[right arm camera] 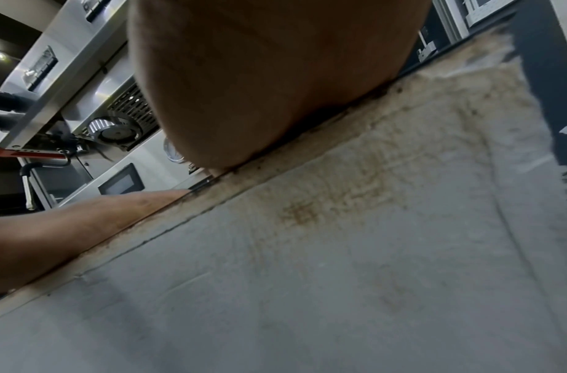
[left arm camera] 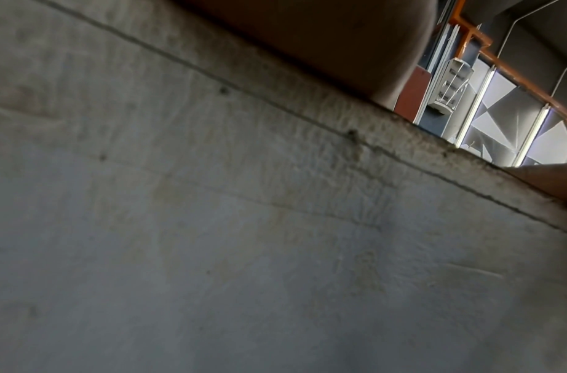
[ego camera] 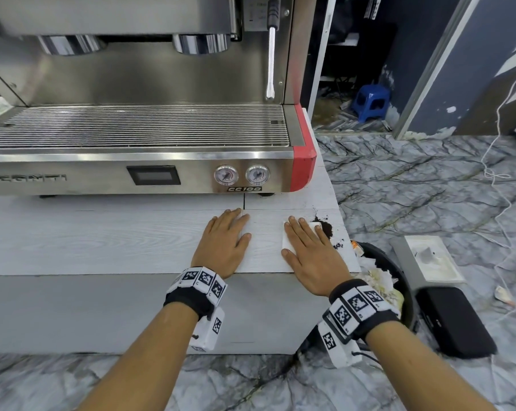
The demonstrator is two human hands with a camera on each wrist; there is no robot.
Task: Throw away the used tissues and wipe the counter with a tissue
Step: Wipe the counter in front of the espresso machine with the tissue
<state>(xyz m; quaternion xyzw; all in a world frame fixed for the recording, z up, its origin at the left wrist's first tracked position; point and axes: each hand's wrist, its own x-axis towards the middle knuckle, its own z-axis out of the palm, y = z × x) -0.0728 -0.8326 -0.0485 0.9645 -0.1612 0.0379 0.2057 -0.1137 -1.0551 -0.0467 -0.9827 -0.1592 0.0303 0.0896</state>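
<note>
In the head view my right hand (ego camera: 302, 232) lies flat, fingers straight, pressing a white tissue (ego camera: 286, 243) onto the pale wood-grain counter (ego camera: 102, 238) near its right end. A dark pile of coffee grounds (ego camera: 328, 228) sits just right of the tissue, with crumbs scattered toward the counter's edge. My left hand (ego camera: 230, 229) rests flat on the bare counter beside it, holding nothing. Below the counter's right corner stands a black bin (ego camera: 406, 292) with crumpled used tissues (ego camera: 375, 280) in it. The right wrist view shows only my palm (right arm camera: 260, 75) on the counter edge.
A steel espresso machine (ego camera: 150, 173) fills the back of the counter. On the marble-pattern floor right of the bin lie a black case (ego camera: 455, 321), a grey-white box (ego camera: 431, 259) and a white cable (ego camera: 500, 173). A blue stool (ego camera: 371, 102) stands farther back.
</note>
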